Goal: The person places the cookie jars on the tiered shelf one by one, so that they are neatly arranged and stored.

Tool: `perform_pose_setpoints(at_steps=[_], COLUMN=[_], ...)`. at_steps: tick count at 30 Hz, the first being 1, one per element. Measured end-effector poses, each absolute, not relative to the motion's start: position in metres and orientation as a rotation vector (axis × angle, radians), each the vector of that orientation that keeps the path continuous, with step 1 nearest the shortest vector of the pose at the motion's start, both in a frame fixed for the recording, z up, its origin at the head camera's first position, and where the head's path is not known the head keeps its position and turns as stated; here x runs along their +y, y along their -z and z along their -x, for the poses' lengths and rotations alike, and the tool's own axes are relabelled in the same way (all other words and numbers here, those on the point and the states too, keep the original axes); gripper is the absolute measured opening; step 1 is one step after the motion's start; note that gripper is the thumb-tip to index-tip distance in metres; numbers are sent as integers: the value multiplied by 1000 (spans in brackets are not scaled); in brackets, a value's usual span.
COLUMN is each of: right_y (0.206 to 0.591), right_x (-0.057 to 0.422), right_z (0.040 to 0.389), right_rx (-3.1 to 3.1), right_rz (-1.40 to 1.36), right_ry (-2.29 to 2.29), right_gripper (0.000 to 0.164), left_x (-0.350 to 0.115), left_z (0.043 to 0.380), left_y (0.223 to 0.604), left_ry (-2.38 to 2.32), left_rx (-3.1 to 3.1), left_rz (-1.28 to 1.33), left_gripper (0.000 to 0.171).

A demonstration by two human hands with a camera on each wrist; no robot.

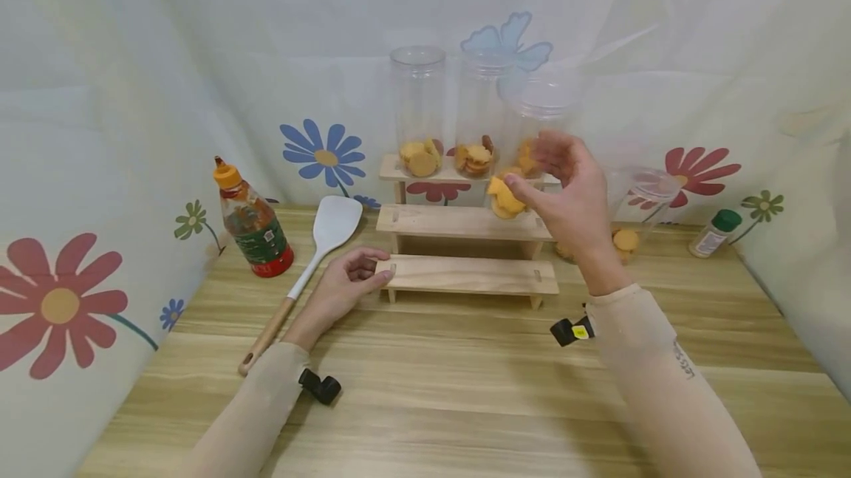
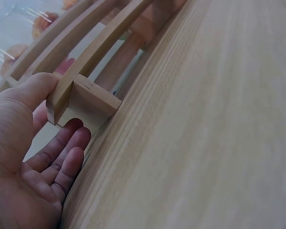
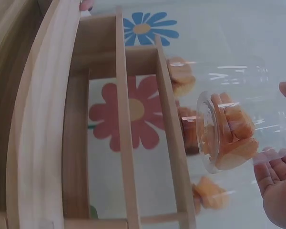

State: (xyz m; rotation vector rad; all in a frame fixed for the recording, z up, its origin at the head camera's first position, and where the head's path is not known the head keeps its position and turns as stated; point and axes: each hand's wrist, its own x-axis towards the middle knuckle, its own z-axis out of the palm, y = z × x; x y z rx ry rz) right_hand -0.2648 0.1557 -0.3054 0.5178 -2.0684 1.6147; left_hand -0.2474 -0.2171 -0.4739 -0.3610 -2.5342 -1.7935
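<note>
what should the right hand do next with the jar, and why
Probably lower the jar gently onto the middle shelf: the right hand seems to hold it just above there, while the top shelf already bears three other jars. The left hand is at the bottom shelf's end, which may help steady the stand.

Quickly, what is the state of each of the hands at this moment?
Left hand: pinching the end of the lowest shelf.
Right hand: holding a jar.
</note>
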Motion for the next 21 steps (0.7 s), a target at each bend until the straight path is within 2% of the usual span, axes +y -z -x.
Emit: perform_pose_setpoints(at_steps=[21], right_y=[326], right_x=[87], right_z=[288], right_rx=[-2120], right_rz=[-531], right_ry=[-1724], right_gripper=[72], left_x=[-216], left_z=[248], left_y=[474], left_ry=[1804], left_rx=[-2524], left_rz=[345], left_gripper=[35])
